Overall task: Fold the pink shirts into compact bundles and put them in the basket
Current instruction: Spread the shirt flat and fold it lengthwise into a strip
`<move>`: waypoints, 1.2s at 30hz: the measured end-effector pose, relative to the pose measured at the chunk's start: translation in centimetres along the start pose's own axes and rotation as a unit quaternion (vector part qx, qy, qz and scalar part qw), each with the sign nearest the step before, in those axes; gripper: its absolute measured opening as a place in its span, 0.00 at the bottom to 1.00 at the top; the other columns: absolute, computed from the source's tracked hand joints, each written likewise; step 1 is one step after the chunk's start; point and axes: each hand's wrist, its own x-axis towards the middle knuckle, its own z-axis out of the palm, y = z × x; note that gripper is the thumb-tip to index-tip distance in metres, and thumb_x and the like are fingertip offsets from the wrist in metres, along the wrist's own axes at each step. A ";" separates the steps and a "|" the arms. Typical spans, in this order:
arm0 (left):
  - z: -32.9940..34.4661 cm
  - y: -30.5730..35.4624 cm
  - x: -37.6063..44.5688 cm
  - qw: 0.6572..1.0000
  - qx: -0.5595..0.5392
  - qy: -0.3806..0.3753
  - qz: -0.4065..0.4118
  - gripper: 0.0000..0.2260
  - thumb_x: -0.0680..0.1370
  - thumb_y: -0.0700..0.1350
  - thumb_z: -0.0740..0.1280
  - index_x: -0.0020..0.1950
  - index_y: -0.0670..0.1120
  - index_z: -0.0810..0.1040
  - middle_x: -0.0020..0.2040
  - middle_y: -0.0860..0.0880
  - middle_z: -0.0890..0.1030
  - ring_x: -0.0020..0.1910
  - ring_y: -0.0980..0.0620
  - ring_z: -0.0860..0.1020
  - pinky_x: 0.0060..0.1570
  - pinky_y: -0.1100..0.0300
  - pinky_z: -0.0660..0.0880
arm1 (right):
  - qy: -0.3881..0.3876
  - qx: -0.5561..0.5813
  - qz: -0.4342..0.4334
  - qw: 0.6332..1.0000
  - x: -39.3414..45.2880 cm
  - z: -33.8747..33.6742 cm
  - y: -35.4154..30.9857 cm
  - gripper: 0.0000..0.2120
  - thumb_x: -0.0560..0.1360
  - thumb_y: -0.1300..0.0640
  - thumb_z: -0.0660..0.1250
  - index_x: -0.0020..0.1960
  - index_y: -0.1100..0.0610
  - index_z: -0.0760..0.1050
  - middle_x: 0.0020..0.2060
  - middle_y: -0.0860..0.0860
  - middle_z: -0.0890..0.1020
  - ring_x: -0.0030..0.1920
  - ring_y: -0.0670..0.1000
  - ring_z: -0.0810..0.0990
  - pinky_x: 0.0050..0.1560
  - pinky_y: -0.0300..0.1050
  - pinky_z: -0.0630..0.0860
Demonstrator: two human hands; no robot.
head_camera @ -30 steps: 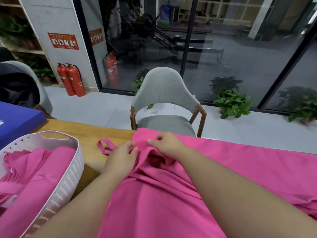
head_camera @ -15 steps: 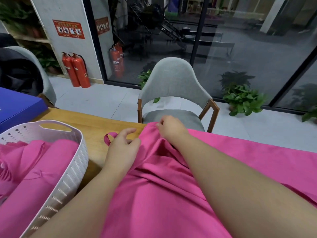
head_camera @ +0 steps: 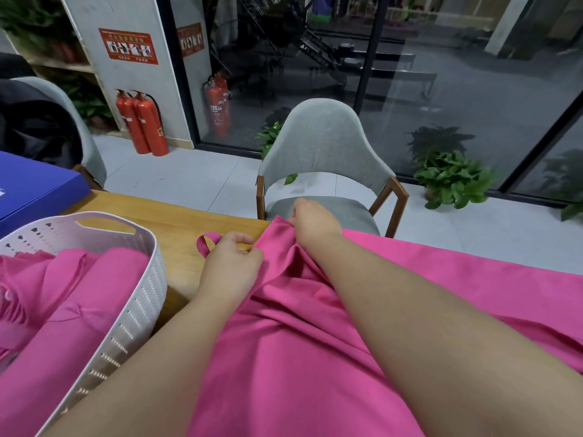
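Both hands pinch the far edge of the pink shirt (head_camera: 315, 357) spread across the wooden tabletop (head_camera: 176, 225): left hand (head_camera: 232, 266) has its grip curled on the fabric beside a narrow pink loop (head_camera: 206, 242), right hand (head_camera: 312, 223) has its grip bunched on the raised corner, fingertips hidden behind the knuckles. White perforated basket (head_camera: 132, 310), cut off at the left edge, already contains rolled pink bundles (head_camera: 72, 310). Writing on the red wall sign (head_camera: 128, 46) and on the fire extinguishers (head_camera: 142, 124) is too small to read.
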 end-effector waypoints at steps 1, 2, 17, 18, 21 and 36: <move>0.0 0.1 -0.2 1.000 0.000 0.007 -0.007 0.09 0.75 0.40 0.64 0.55 0.47 0.74 0.30 0.53 0.75 0.26 0.54 0.71 0.28 0.59 0.63 | 0.006 0.001 0.000 1.000 0.0 0.1 0.0 0.10 0.80 0.62 0.56 0.61 0.61 0.68 0.59 0.59 0.73 0.59 0.61 0.75 0.54 0.51 0.71; -0.1 0.2 -0.4 1.000 -0.006 0.016 -0.009 0.09 0.75 0.40 0.64 0.55 0.47 0.73 0.33 0.52 0.77 0.28 0.54 0.72 0.29 0.59 0.64 | 0.011 -0.003 0.000 1.000 0.0 0.3 -0.1 0.11 0.80 0.63 0.55 0.61 0.62 0.68 0.59 0.59 0.73 0.59 0.62 0.75 0.54 0.52 0.71; -1.2 -5.6 -14.8 0.878 0.264 -0.047 0.396 0.13 0.71 0.62 0.62 0.47 0.55 0.74 0.47 0.57 0.74 0.49 0.57 0.71 0.48 0.61 0.65 | -0.019 0.126 -0.039 0.991 -1.9 -0.3 1.9 0.18 0.77 0.60 0.63 0.67 0.60 0.70 0.65 0.55 0.74 0.65 0.54 0.71 0.62 0.40 0.64; -1.2 -5.9 -15.5 0.882 0.261 -0.057 0.388 0.14 0.70 0.64 0.62 0.47 0.57 0.74 0.47 0.59 0.74 0.48 0.58 0.70 0.48 0.62 0.64 | -0.013 0.121 -0.037 0.992 -1.8 -0.1 2.0 0.18 0.77 0.61 0.62 0.66 0.60 0.70 0.65 0.56 0.74 0.65 0.55 0.71 0.62 0.41 0.64; -0.9 -6.7 -16.5 0.892 0.243 -0.041 0.379 0.09 0.72 0.60 0.61 0.44 0.56 0.75 0.44 0.60 0.74 0.46 0.58 0.70 0.46 0.63 0.64 | 0.024 0.147 -0.011 0.989 -1.6 0.3 1.8 0.15 0.79 0.62 0.60 0.65 0.62 0.72 0.63 0.57 0.76 0.63 0.56 0.73 0.59 0.42 0.66; -0.9 -6.9 -16.9 0.903 0.269 -0.043 0.332 0.08 0.73 0.60 0.60 0.43 0.57 0.70 0.42 0.60 0.70 0.43 0.58 0.66 0.46 0.63 0.67 | 0.069 0.203 -0.003 0.977 -1.1 1.3 1.7 0.23 0.76 0.57 0.67 0.69 0.60 0.67 0.67 0.56 0.71 0.66 0.55 0.70 0.67 0.46 0.64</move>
